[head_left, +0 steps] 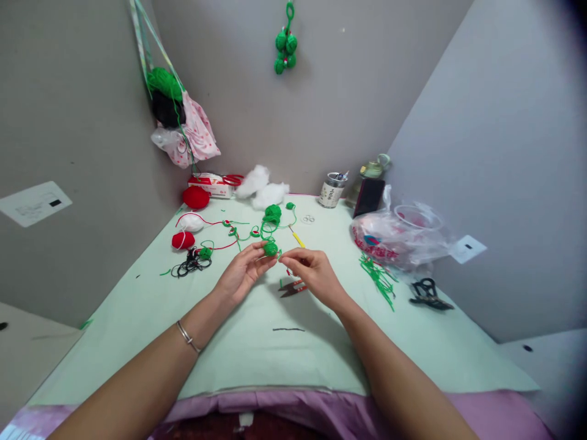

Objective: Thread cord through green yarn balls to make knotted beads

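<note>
My left hand [247, 267] holds a small green crocheted ball [271, 249] between thumb and fingers. Close beside it, my right hand [312, 272] is closed in a pinch at what looks like a green yarn end by the ball; the fingertips partly hide it. Below the right fingers lie thread snips [290, 289] with dark blades, their handle end partly covered by the hand. A crochet hook with a yellow handle [298, 239] rests just beyond the hands. Green yarn runs near the ball toward a loose green yarn ball [272, 214] behind it.
Red yarn balls [196, 197], tangled black cord [191, 263] and small crocheted pieces [232, 231] lie left. White stuffing [270, 195] and a pen tin [332, 190] stand at the back. Right are a plastic bag [398, 235], cut green strands [378, 280] and a black hair claw [430, 294].
</note>
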`<state>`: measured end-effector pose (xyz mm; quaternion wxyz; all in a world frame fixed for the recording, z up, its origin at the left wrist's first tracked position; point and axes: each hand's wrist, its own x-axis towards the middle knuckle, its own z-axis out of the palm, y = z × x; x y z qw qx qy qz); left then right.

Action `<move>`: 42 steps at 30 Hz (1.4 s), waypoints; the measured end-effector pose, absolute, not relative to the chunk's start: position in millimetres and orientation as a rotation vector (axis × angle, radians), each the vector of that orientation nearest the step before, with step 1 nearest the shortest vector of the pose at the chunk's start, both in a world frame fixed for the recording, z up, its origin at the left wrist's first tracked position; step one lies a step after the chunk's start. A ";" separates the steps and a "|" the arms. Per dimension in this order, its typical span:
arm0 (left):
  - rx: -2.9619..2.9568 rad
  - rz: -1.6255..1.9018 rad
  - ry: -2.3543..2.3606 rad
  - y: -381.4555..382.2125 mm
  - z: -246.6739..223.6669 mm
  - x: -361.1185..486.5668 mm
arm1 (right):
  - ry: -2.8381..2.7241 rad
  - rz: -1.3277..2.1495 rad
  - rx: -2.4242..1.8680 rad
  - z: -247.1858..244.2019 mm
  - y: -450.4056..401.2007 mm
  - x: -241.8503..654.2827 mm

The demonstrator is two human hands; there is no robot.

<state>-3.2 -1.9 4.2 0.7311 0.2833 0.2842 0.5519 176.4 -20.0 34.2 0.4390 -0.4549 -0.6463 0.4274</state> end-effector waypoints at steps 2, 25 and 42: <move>0.637 1.209 0.614 -2.0 3.8 -3.4 | -1.654 1.054 -1.175 32.1 -22.3 173.0; 1.028 1.200 0.853 -6.7 -1.0 1.7 | -1.721 0.961 -1.321 21.4 -18.7 167.9; 0.646 1.346 0.582 5.1 8.1 -13.1 | -1.646 0.970 -1.235 17.0 -18.9 161.9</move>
